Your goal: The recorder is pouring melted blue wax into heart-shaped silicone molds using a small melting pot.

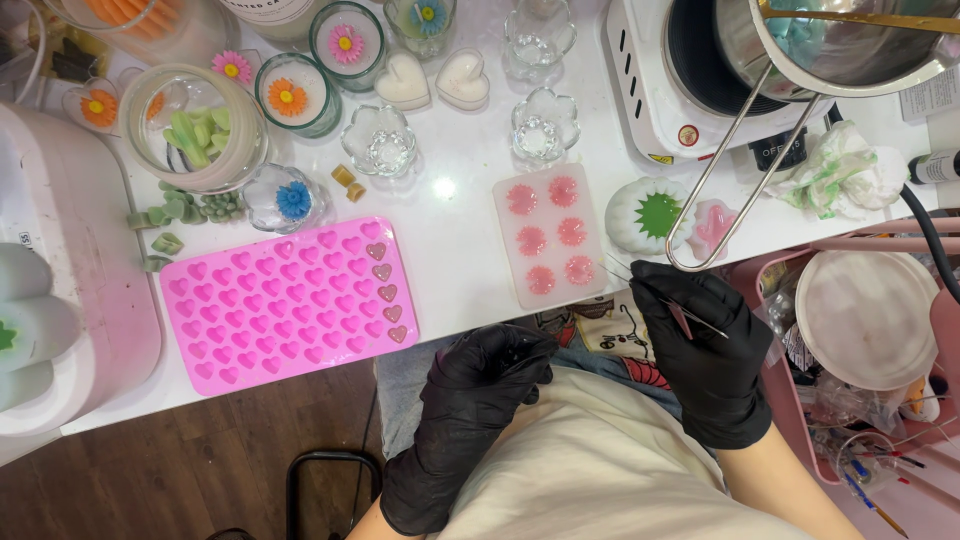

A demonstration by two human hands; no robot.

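Tweezers (pixel 672 304), thin and metal, are pinched in the right hand (pixel 703 345) in a black glove, their tips pointing toward a small white mould (pixel 549 247) with six pink flower shapes on the white table (pixel 455 240). The left hand (pixel 478 400), also in a black glove, is curled loosely near the lap, holding nothing that can be seen. Further left lies a pink heart-shaped silicone mould (pixel 288 303).

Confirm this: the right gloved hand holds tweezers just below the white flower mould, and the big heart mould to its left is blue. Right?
Not quite. The head view shows the heart mould is pink, not blue. The rest stands: the right hand holds tweezers just below the white flower mould.
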